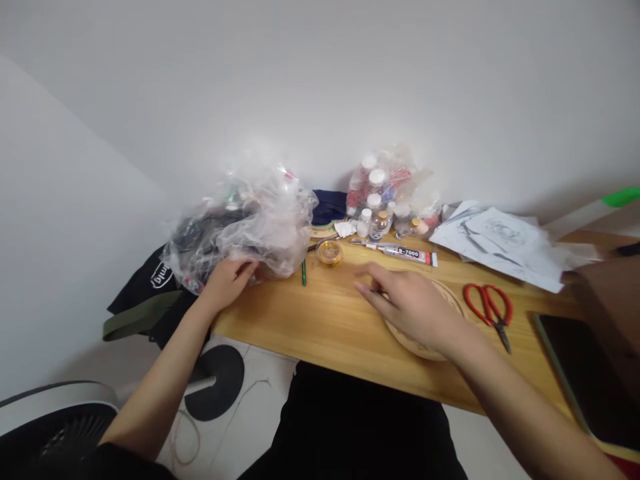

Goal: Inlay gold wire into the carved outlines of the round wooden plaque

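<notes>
My left hand is at the lower front edge of a large clear plastic bag, its thumb and fingers closed on the crumpled film. Dark and coloured items show through the bag. Over a round carved wooden board hovers my right hand, slightly blurred, its thumb and index finger apart with nothing visible between them. The hand covers much of the board. A spool of golden wire lies beyond the right fingertips, with a green pen-like stick to its left.
A B-7000 glue tube lies before small capped bottles and bagged beads. To the right are printed papers, red-handled pliers and a dark tablet-like device. A black bag hangs left; a fan stands below.
</notes>
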A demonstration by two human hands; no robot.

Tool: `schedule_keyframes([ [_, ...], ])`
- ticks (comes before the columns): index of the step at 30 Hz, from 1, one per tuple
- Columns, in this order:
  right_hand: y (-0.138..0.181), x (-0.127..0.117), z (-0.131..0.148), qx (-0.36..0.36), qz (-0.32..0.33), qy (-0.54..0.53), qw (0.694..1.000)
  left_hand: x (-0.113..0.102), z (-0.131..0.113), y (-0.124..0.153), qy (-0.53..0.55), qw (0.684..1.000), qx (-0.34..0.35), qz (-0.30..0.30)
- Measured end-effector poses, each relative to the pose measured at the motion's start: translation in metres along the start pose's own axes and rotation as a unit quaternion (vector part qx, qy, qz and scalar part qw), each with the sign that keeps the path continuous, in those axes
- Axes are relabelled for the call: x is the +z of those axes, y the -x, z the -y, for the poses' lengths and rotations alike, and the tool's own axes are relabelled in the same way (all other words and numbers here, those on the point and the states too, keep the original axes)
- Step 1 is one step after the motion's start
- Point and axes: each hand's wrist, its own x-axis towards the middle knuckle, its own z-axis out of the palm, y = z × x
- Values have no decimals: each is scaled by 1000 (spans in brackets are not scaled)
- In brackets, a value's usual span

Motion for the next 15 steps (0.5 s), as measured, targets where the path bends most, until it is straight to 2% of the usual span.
schedule_keyframes([
  [3, -53, 19, 29, -54, 8, 31, 998, -2, -4, 7, 11, 1000, 24, 6],
  [7, -102, 55, 65, -128, 40, 66, 989, -3, -12, 33, 7, 998, 41, -44],
  [12, -113, 76, 87, -101, 52, 124, 986, 6, -13, 71, -17, 977, 0, -215],
  [15, -118, 80, 94, -60, 95, 137, 984, 14, -6, 77, -13, 959, -29, -283],
])
